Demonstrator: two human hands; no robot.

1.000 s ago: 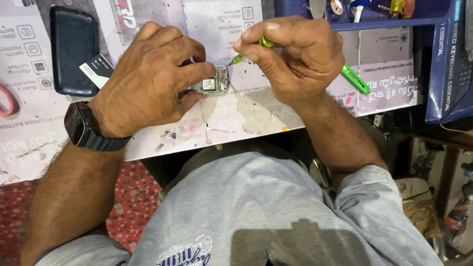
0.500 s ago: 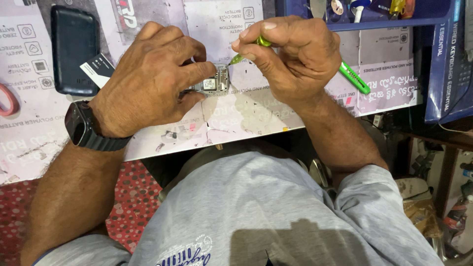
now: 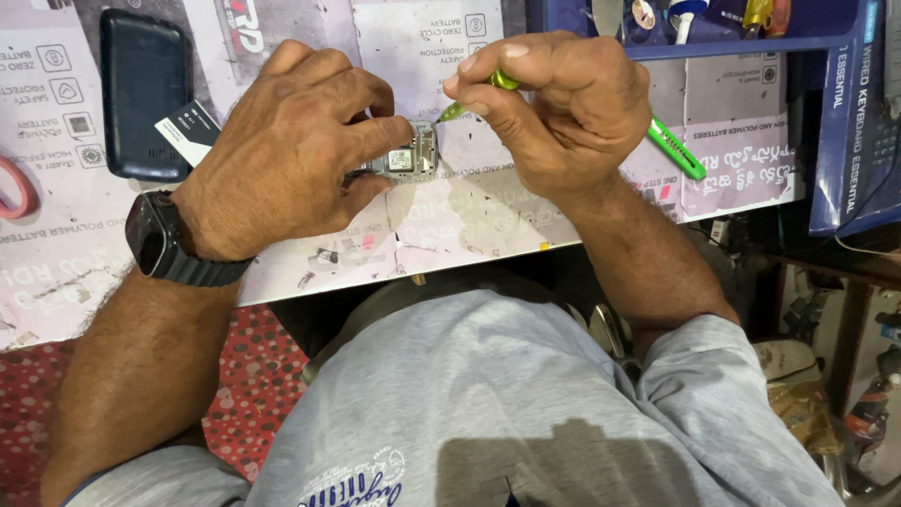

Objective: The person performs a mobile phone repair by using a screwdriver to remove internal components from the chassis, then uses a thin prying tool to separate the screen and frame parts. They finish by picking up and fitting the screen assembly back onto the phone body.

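My left hand (image 3: pixel 291 141) presses down on a small opened electronic device (image 3: pixel 409 161) with a silvery metal frame, holding it on the paper-covered worktable (image 3: pixel 488 211). Most of the device is hidden under my fingers. My right hand (image 3: pixel 554 108) grips a green-handled screwdriver (image 3: pixel 678 150), its tip pointing down at the top right corner of the device. A black watch (image 3: pixel 164 239) is on my left wrist.
A black phone (image 3: pixel 145 94) lies at the back left with a small card (image 3: pixel 188 131) beside it. A pink ring (image 3: pixel 14 188) sits at the left edge. A blue tray (image 3: pixel 713 28) of tools and a blue box (image 3: pixel 859 122) stand at the right.
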